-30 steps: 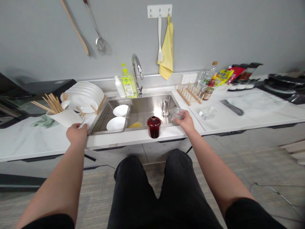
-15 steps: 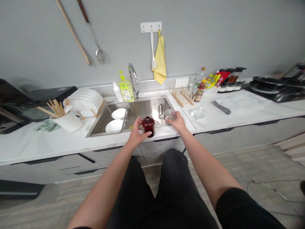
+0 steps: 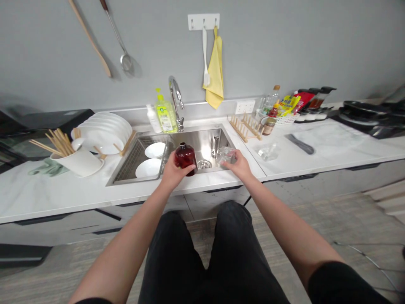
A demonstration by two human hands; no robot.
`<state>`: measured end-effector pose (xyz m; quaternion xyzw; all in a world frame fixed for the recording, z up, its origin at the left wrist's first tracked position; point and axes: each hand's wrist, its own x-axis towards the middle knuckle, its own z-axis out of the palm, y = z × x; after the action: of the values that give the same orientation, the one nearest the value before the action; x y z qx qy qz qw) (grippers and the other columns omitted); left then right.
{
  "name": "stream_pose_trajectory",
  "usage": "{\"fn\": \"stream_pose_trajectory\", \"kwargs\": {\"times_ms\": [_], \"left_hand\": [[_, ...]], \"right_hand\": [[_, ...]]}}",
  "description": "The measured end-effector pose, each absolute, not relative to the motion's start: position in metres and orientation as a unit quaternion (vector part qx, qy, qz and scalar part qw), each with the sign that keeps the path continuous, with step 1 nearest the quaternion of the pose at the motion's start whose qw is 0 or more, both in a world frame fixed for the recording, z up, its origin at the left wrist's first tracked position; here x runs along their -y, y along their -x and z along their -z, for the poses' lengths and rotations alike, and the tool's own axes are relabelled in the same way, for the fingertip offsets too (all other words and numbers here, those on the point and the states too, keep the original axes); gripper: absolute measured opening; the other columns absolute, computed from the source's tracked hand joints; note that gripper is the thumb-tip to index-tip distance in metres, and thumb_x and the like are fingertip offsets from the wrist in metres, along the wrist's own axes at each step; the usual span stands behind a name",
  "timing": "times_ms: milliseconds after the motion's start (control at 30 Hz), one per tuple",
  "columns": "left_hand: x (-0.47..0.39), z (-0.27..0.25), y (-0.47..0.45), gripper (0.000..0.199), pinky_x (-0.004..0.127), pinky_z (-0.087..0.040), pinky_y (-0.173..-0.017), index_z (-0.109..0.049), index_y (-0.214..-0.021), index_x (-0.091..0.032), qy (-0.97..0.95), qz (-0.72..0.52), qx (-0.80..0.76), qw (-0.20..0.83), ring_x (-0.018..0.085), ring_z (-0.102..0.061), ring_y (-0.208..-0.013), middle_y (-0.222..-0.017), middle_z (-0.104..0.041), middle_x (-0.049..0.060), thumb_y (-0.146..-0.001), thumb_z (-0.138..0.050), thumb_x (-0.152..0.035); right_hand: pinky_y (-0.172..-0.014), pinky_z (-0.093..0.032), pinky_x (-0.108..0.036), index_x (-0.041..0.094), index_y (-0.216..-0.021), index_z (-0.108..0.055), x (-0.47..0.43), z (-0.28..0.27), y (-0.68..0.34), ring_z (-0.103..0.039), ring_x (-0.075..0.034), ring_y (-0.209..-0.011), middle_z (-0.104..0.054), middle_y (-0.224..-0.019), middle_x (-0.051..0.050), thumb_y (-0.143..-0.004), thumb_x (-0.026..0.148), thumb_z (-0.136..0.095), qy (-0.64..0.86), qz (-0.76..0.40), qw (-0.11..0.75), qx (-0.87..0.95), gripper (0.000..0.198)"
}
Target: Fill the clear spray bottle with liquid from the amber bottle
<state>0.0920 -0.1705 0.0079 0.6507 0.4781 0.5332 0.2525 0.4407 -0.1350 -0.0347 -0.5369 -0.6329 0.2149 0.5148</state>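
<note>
My left hand [image 3: 173, 172] is wrapped round a dark red bottle [image 3: 186, 158] with an uncapped neck, at the front edge of the steel sink [image 3: 202, 139]. The bottle is close to upright. My right hand [image 3: 239, 166] grips a clear, see-through cup [image 3: 226, 155] over the sink's right front corner, with the cup tilted on its side. Behind it rises a small metal fitting [image 3: 215, 145] in the sink. The drain [image 3: 204, 165] shows between my two hands. Two white bowls [image 3: 149, 168] sit in the rack on the sink's left side.
A tall faucet [image 3: 175, 99] stands behind the sink, next to a green soap bottle [image 3: 166, 114]. To the left are a plate rack with white plates [image 3: 107, 133] and a white chopstick holder [image 3: 80, 160]. Rightward lie a wooden rack [image 3: 246, 128] and clear glassware [image 3: 268, 151].
My left hand has closed round the red bottle, which has shifted left. My right hand still grips the clear cup. The view has shifted slightly.
</note>
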Motion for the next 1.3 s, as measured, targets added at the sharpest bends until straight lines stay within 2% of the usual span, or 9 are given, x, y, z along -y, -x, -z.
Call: {"fn": "stream_pose_trajectory", "kwargs": {"times_ms": [133, 300, 400, 500, 600, 733, 867, 1133, 1300], "left_hand": [[0.13, -0.035, -0.077, 0.087, 0.06, -0.068, -0.115, -0.066, -0.148, -0.025, -0.656, -0.518, -0.471, 0.28, 0.036, -0.084, -0.122, -0.134, -0.084, 0.012, -0.071, -0.105, -0.036], [0.064, -0.043, -0.075, 0.088, 0.06, -0.066, -0.117, -0.065, -0.148, -0.025, -0.679, -0.512, -0.457, 0.261, 0.035, -0.084, -0.123, -0.136, -0.083, 0.012, -0.069, -0.103, -0.028], [0.021, -0.036, -0.071, 0.09, 0.063, -0.066, -0.116, -0.064, -0.148, -0.025, -0.684, -0.509, -0.465, 0.241, 0.036, -0.084, -0.119, -0.134, -0.083, 0.012, -0.067, -0.103, -0.026], [-0.016, -0.02, -0.063, 0.091, 0.064, -0.064, -0.118, -0.065, -0.149, -0.026, -0.69, -0.51, -0.462, 0.225, 0.037, -0.083, -0.124, -0.136, -0.082, 0.012, -0.067, -0.102, -0.024], [-0.041, 0.001, -0.052, 0.09, 0.064, -0.064, -0.118, -0.067, -0.148, -0.026, -0.68, -0.515, -0.475, 0.215, 0.038, -0.082, -0.126, -0.137, -0.083, 0.012, -0.065, -0.102, -0.022], [-0.053, 0.018, -0.039, 0.089, 0.061, -0.066, -0.116, -0.07, -0.146, -0.026, -0.675, -0.487, -0.502, 0.234, 0.037, -0.083, -0.119, -0.131, -0.085, 0.009, -0.063, -0.103, -0.025], [-0.048, 0.014, -0.033, 0.087, 0.056, -0.065, -0.119, -0.072, -0.147, -0.026, -0.693, -0.475, -0.492, 0.229, 0.035, -0.083, -0.122, -0.134, -0.085, 0.008, -0.066, -0.103, -0.03], [-0.039, 0.005, -0.032, 0.091, 0.057, -0.057, -0.129, -0.072, -0.155, -0.027, -0.75, -0.426, -0.497, 0.097, 0.038, -0.076, -0.138, -0.151, -0.08, 0.009, -0.069, -0.103, -0.026], [-0.036, 0.001, -0.031, 0.089, 0.055, -0.056, -0.129, -0.072, -0.156, -0.027, -0.768, -0.395, -0.502, 0.035, 0.038, -0.072, -0.141, -0.149, -0.076, 0.01, -0.071, -0.099, -0.021]], "right_hand": [[-0.118, -0.057, -0.056, 0.026, -0.121, -0.071, 0.114, 0.026, -0.429, -0.078, -0.037, -0.122, -0.084, -0.127, -0.011, -0.076, 0.061, -0.102, 0.489, -0.271, 0.516, 0.649, 0.065], [-0.115, -0.059, -0.051, 0.028, -0.132, -0.068, 0.055, 0.001, -0.395, -0.078, -0.031, -0.121, -0.082, -0.128, -0.006, -0.071, 0.051, -0.105, 0.443, -0.343, 0.483, 0.673, 0.075], [-0.111, -0.062, -0.049, 0.028, -0.125, -0.067, 0.011, -0.012, -0.371, -0.077, -0.03, -0.117, -0.08, -0.124, -0.004, -0.063, 0.037, -0.106, 0.428, -0.405, 0.455, 0.668, 0.073], [-0.11, -0.063, -0.049, 0.027, -0.118, -0.068, -0.029, -0.014, -0.35, -0.077, -0.03, -0.116, -0.079, -0.118, -0.004, -0.06, 0.024, -0.104, 0.419, -0.489, 0.407, 0.648, 0.068], [-0.111, -0.064, -0.051, 0.027, -0.115, -0.069, -0.053, -0.001, -0.336, -0.077, -0.031, -0.115, -0.08, -0.116, -0.004, -0.06, 0.018, -0.102, 0.421, -0.53, 0.386, 0.626, 0.065], [-0.116, -0.063, -0.052, 0.028, -0.119, -0.07, -0.062, 0.02, -0.33, -0.077, -0.03, -0.12, -0.081, -0.122, -0.005, -0.062, 0.022, -0.107, 0.401, -0.545, 0.408, 0.613, 0.068], [-0.118, -0.061, -0.053, 0.028, -0.121, -0.072, -0.06, 0.025, -0.33, -0.077, -0.03, -0.121, -0.081, -0.122, -0.005, -0.065, 0.03, -0.11, 0.392, -0.527, 0.413, 0.631, 0.068], [-0.112, -0.063, -0.051, 0.027, -0.124, -0.072, -0.064, 0.027, -0.329, -0.077, -0.03, -0.118, -0.08, -0.121, -0.005, -0.062, 0.037, -0.11, 0.404, -0.49, 0.431, 0.641, 0.074], [-0.112, -0.062, -0.051, 0.027, -0.123, -0.074, -0.066, 0.033, -0.329, -0.078, -0.03, -0.117, -0.08, -0.12, -0.004, -0.063, 0.036, -0.109, 0.422, -0.456, 0.407, 0.67, 0.071]]}}
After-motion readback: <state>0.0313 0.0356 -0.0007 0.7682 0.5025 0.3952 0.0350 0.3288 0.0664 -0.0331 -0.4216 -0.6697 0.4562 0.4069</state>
